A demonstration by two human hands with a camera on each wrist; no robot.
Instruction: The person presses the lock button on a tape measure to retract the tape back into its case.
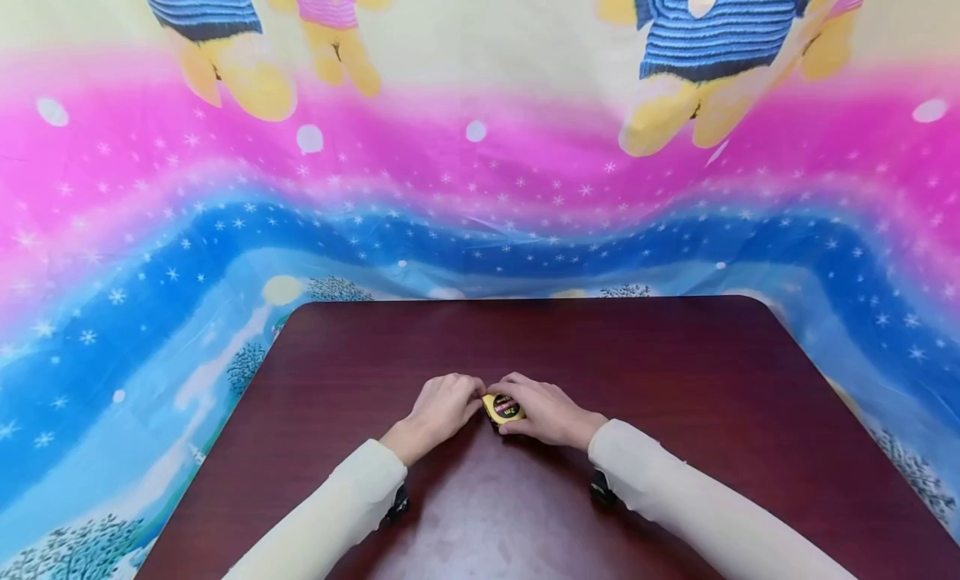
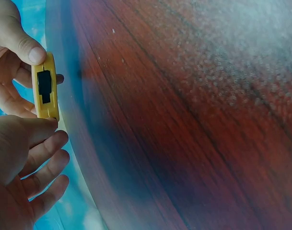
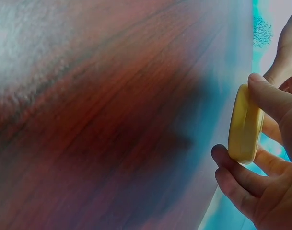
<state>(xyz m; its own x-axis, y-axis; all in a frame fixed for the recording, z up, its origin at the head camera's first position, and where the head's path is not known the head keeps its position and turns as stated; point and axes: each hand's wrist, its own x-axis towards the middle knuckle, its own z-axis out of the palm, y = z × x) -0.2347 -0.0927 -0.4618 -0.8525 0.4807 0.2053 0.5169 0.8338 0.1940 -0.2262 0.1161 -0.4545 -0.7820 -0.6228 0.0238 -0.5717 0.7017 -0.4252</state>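
A small yellow tape measure point(image 1: 503, 407), with a black and red label marked 2m, is held over the middle of the dark table. My right hand point(image 1: 552, 412) grips its case between thumb and fingers. From the other side, my left hand point(image 1: 441, 409) pinches the corner of the case with thumb and forefinger, where the tape's end sits. In the left wrist view the narrow side of the tape measure point(image 2: 47, 110) shows a black panel, and the other left fingers are loosely spread. No drawn-out tape shows. The right wrist view shows the plain yellow back edge of the case point(image 3: 244, 127).
The reddish-brown table point(image 1: 390, 338) has rounded far corners and a glossy light reflection near its front. A colourful printed cloth point(image 1: 480, 180) hangs behind it and down both sides. Light sleeves cover both forearms, with a dark device under each wrist.
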